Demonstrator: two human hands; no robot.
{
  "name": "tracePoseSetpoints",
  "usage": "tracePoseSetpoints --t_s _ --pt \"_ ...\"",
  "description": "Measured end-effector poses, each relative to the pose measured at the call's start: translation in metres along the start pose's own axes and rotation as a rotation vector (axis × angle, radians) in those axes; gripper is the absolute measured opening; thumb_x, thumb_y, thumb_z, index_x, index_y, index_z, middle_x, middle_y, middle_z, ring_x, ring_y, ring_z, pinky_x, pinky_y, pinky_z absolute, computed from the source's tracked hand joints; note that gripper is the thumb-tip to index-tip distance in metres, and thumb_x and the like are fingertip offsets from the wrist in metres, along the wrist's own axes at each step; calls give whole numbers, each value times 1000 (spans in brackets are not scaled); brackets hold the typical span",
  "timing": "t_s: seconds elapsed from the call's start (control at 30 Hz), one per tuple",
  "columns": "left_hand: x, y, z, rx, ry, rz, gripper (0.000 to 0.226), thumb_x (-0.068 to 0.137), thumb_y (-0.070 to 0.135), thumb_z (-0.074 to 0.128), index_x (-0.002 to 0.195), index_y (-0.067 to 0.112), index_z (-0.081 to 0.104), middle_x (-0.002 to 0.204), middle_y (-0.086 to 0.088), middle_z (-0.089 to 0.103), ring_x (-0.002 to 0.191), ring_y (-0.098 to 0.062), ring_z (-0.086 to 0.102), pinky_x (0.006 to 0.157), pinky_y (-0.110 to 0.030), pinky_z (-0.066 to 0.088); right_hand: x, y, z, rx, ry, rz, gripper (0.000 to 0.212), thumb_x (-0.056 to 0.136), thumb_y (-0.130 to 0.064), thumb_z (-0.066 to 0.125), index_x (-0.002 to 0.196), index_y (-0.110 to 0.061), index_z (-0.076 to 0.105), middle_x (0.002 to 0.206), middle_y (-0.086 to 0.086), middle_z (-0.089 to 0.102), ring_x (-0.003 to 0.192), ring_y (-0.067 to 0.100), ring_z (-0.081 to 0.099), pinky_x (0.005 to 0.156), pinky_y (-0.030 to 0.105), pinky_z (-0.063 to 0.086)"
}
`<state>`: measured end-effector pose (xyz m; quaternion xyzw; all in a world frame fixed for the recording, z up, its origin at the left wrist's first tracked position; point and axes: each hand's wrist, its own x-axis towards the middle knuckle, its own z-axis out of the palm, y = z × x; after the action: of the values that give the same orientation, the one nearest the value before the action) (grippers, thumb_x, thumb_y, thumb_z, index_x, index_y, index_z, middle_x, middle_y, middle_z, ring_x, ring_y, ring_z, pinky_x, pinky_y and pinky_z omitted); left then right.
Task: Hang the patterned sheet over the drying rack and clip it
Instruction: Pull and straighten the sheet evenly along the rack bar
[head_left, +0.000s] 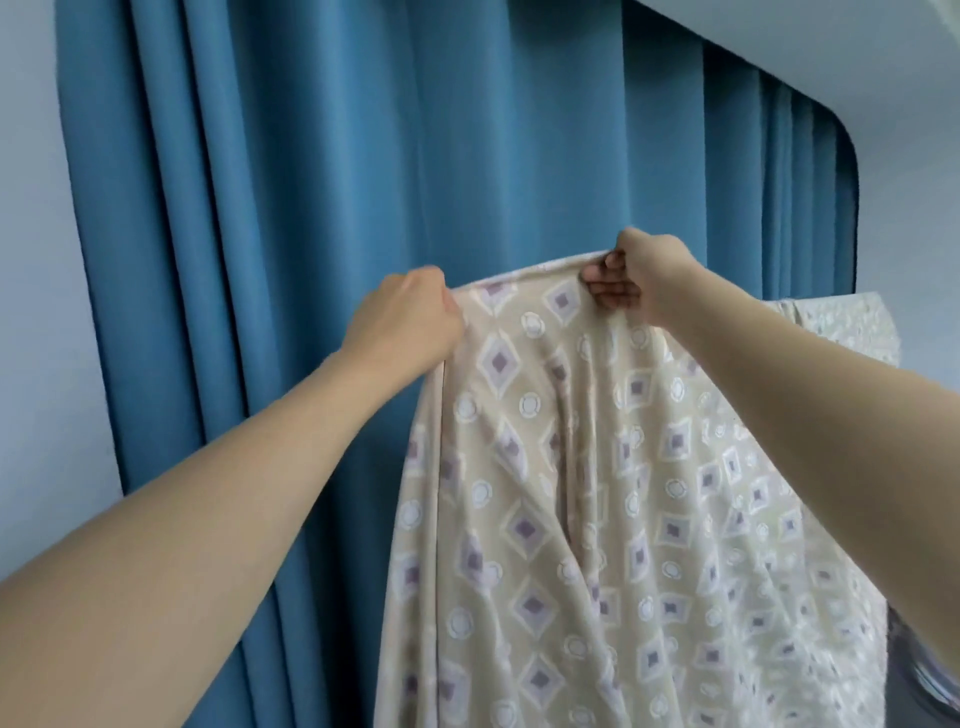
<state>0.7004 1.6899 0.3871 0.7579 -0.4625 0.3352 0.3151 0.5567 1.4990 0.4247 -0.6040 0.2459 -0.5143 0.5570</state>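
Bare forearms fill the lower corners of the view, reaching up and forward from either side. Going from the fingers outward: the right hand (631, 275) has its fingertips curled down over the top hem of the patterned sheet (571, 493), thumb beneath, clamped tight on a bunched fold of the cloth. The left hand (410, 317) is closed into a fist at the sheet's upper left corner, its fingers turned away from the camera and hidden, yet the cloth runs straight out of the fist, so it grips the edge there. Between the two hands the hem stretches in a shallow arch, raised high.

From that held edge the sheet falls in long soft folds toward the bottom of the frame, beige with purple-centred diamonds and pale rings. Its right part runs behind the right forearm and appears again further right, where a strip of the same cloth (852, 322) lies draped over something at about hand height; what carries it cannot be made out.

Behind everything hangs a blue curtain (311, 182) in deep vertical pleats. A pale wall (31, 260) shows at its left, and a white ceiling (831, 52) above right.
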Motion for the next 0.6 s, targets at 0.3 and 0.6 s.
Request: tracePoseSetpoints --t_s 0.3,0.6 --pt "123 102 11 141 -51 -205 12 85 3 47 91 8 56 116 -16 63 107 -34 59 77 -35 45 112 -30 -55 -109 120 -177 29 93 -13 35 79 -6 59 83 11 72 70 21 65 84 34 55" --pt "33 104 69 382 -50 -98 22 95 40 34 92 18 38 106 -2 46 108 -29 43 80 -40 31 125 63 -51 -1316 -138 -264 41 96 -38 25 85 -13 57 95 6 62 89 28 55 85 31 46"
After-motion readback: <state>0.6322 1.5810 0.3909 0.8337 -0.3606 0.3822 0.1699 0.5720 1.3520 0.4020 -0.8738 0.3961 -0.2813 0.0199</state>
